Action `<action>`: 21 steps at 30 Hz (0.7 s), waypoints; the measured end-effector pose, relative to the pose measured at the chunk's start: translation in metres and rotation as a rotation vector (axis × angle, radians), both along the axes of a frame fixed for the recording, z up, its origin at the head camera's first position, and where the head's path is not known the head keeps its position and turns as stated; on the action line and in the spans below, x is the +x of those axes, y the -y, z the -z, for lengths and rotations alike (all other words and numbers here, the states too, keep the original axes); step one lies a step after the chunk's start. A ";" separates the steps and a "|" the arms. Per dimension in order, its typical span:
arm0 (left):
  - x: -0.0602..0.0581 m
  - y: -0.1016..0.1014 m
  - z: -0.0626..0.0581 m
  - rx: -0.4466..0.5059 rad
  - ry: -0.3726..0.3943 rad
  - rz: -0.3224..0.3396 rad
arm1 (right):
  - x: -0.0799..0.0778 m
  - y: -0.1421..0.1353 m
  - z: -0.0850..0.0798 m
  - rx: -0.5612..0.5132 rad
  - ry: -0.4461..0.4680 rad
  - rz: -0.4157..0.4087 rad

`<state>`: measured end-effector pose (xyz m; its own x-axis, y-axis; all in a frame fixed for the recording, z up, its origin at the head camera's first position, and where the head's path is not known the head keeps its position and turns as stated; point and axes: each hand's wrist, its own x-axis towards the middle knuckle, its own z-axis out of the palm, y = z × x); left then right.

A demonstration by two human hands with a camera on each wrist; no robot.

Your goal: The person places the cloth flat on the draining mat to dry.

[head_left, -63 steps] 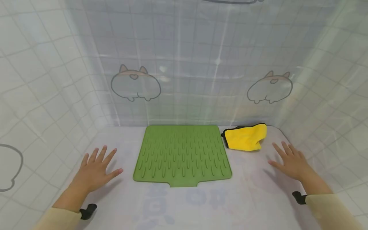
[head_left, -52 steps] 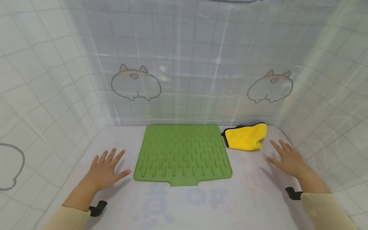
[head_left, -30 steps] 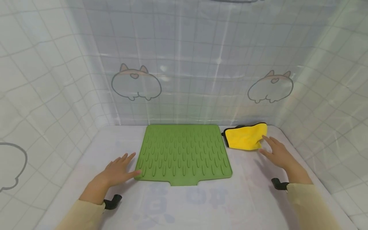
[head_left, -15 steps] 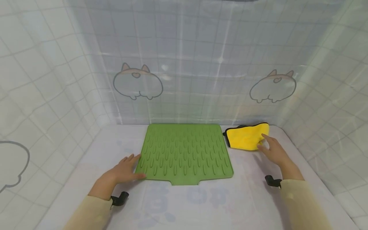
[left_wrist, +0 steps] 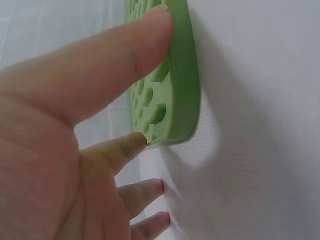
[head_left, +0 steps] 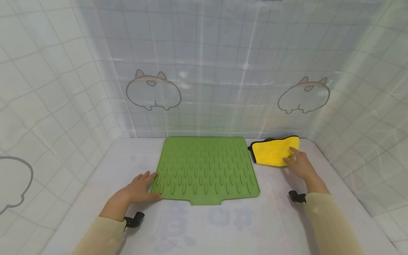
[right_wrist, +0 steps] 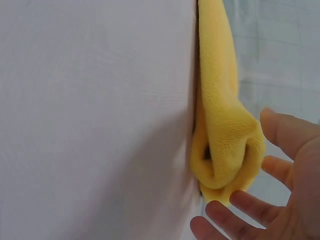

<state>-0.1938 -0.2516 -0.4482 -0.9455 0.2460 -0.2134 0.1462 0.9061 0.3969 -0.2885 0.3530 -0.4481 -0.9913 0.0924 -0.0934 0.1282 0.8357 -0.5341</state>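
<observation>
Yellow cloth (head_left: 270,152) is being flanked at its right end by the way-nearer right hand (head_left: 302,166). Both hands (head_left: 136,190) being held spread.

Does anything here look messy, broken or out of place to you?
Nothing looks spilled or damaged. The only untidy thing is the yellow cloth, near the right hand: it lies slightly askew, loosely folded, with one end bunched, while the green mat beside it lies flat, its far edge along the back wall.
</observation>
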 end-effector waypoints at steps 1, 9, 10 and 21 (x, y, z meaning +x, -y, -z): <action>0.000 0.000 0.000 0.001 0.001 -0.002 | -0.001 0.000 0.001 0.001 0.003 0.001; 0.001 0.001 -0.002 0.010 -0.002 -0.002 | -0.011 -0.002 0.005 -0.020 0.049 -0.008; 0.000 0.001 -0.002 0.010 -0.003 -0.001 | -0.012 -0.002 0.005 -0.022 0.047 -0.012; 0.000 0.004 0.004 0.021 -0.005 -0.003 | -0.007 0.001 0.004 -0.041 -0.078 0.011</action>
